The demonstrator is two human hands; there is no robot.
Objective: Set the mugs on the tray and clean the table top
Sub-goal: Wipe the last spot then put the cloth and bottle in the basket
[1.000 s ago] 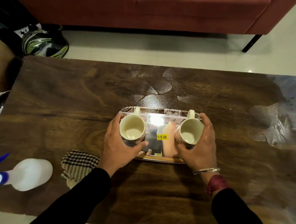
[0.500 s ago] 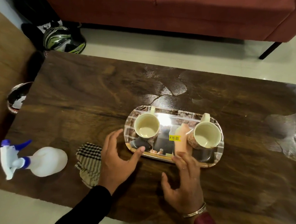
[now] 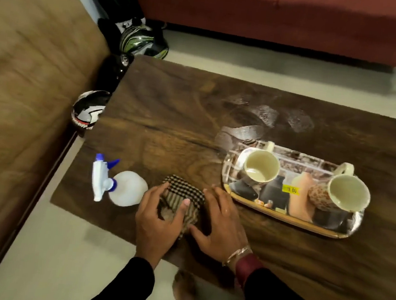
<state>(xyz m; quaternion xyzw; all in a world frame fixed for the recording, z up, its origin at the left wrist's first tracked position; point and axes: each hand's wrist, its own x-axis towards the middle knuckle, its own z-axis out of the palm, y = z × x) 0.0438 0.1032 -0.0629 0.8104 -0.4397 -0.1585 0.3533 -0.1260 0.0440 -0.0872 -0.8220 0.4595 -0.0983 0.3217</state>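
Observation:
Two cream mugs, the left mug [image 3: 260, 166] and the right mug [image 3: 347, 195], stand on a shiny printed tray [image 3: 289, 222] on the dark wooden table [image 3: 170, 127]. A checked cloth [image 3: 183, 192] lies near the table's front edge, left of the tray. My left hand [image 3: 158, 221] lies over the cloth with thumb and fingers curled on it. My right hand [image 3: 221, 221] lies flat against the cloth's right side, fingers spread.
A white spray bottle [image 3: 121, 186] with a blue trigger lies on its side left of the cloth. Helmets [image 3: 142, 40] sit on the floor past the table's left end. A red sofa [image 3: 277, 17] runs along the far side. Wet smears [image 3: 263, 117] mark the tabletop behind the tray.
Both hands left the mugs and tray and moved left to the checked cloth; my left hand now grips it. The view swung left.

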